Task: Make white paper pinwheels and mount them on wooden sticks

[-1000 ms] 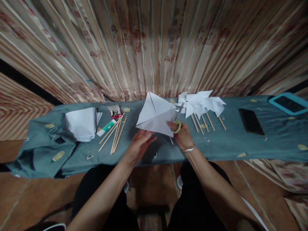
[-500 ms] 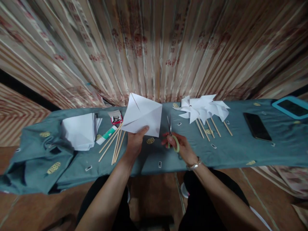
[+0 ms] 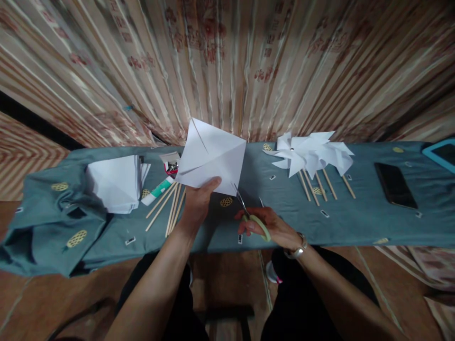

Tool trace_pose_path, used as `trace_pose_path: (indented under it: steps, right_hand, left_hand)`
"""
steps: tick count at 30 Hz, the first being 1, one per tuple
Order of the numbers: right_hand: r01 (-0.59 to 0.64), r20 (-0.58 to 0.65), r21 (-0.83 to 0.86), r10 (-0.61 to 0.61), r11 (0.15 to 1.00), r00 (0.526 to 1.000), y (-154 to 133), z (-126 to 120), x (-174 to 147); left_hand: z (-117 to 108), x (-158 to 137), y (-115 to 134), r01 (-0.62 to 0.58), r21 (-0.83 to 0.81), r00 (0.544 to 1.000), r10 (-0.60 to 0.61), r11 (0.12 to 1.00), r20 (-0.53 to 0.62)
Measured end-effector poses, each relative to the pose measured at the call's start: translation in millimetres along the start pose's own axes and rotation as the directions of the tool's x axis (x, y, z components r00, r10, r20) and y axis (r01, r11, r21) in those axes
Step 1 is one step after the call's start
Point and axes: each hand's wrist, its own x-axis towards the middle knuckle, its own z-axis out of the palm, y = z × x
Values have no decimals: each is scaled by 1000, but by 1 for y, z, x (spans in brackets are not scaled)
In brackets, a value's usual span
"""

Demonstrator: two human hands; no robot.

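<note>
My left hand [image 3: 199, 201] pinches a white square sheet of paper [image 3: 213, 156] by its lower edge, thumb on top. Creases run across the sheet, and slits run in from its upper left and lower left corners. In my right hand [image 3: 268, 225] is a pair of scissors [image 3: 263, 227] with pale green handles. Their blades are spread apart; one blade tip lies at the paper's lower right corner, while the other sticks out to the right.
White paper pinwheels [image 3: 311, 151] on wooden sticks lie right of centre, with a black phone [image 3: 395, 184] beyond them. On the left are stacked paper sheets [image 3: 113, 182], a glue tube [image 3: 156, 191], loose sticks [image 3: 174, 208] and a small box of metal pins [image 3: 171, 166]. A blue-framed tablet [image 3: 441, 154] rests far right.
The scissors have opened and come to the paper's lower right corner. The sheet appears slightly higher and nearer the camera. The whole view has shifted a little.
</note>
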Motion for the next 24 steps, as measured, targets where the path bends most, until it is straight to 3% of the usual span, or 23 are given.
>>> trace_pose_path:
  steps: [10, 24]
  right_hand:
    - [-17, -23, 45, 18, 999, 1000, -3, -2, -3]
    - [-17, -26, -18, 16, 1000, 1000, -7, -1, -2]
  left_hand:
    - [8, -8, -2, 34, 21, 999, -35, 999, 28]
    - [7, -12, -4, 61, 11, 998, -61, 998, 29]
